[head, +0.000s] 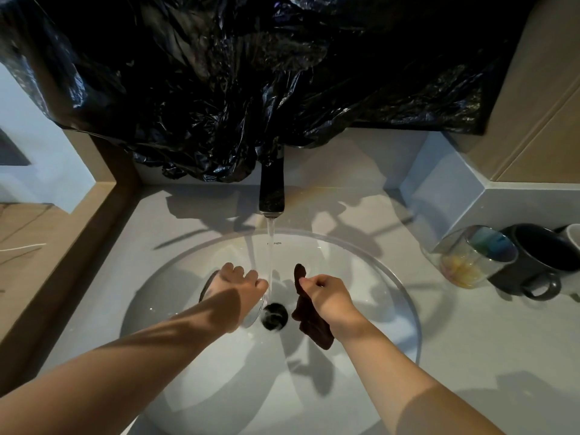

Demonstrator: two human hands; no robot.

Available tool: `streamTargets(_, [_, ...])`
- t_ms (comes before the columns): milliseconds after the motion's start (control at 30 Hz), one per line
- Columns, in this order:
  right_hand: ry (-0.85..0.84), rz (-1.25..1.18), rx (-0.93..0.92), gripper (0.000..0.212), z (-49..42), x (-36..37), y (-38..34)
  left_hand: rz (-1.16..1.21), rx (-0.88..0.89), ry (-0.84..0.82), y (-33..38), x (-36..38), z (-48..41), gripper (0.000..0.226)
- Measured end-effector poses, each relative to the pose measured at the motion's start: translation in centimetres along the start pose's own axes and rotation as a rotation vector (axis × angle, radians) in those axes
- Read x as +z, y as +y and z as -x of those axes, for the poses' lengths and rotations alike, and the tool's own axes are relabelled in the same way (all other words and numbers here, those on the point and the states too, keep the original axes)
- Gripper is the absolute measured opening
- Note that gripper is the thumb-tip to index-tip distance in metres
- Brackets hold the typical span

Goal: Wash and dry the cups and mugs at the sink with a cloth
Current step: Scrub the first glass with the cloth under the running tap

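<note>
Two bare forearms reached from the bottom of the frame into a round white sink. The left hand was knuckles-up over the basin, just left of the drain. Its fingers were curled around a clear glass that was mostly hidden beneath the hand, with only its rim and a dark edge showing. The right hand was to the right of the drain, fingers and thumb closed together and pinching a dark brown cloth. The cloth hung down below the wrist, and one end stuck up past the fingertips. A thin stream of water ran from the black tap and fell between the two hands, close by the left hand's knuckles, toward the drain. On the counter to the right of the sink sat a tinted glass with a rainbow sheen. Just beside it was a black mug, its handle facing the camera. A white mug behind that was cut off by the frame edge. Crumpled black plastic sheeting hung over the wall above the tap.
</note>
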State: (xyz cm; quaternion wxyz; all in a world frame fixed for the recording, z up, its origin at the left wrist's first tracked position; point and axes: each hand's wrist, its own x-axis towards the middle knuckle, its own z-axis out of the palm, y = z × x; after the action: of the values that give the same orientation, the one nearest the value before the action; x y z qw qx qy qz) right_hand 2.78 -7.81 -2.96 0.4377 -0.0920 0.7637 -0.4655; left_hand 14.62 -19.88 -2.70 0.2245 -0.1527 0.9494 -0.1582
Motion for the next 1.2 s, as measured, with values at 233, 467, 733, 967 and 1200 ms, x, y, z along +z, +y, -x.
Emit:
streamTargets(233, [-0.005, 0.026, -0.010, 0.028, 0.6, -0.2, 0.5, -0.047, 0.013, -0.073, 0.2, 0.2, 0.6, 0.061])
streamTargets(467, [-0.006, 0.033, -0.028, 0.033, 1.1, -0.2, 0.4, 0.114, -0.027, -0.014, 0.2, -0.1, 1.1, 0.051])
streamTargets(733, [0.051, -0.084, -0.127, 0.028, 3.2, -1.5, -0.8, 1.446, -0.156, 0.180, 0.2, -1.2, 3.0, 0.053])
streamTargets(967, [0.289, -0.352, -0.269, 0.021, 6.4, -4.8, -1.8, 1.804, -0.094, 0.423, 3.7, -4.8, 1.1, 0.069])
streamTargets(1200, [0.445, -0.518, -0.355, 0.020, 9.1, -11.3, -1.7, 1.848, 0.001, 0.516, 8.2, -10.7, -2.3, 0.068])
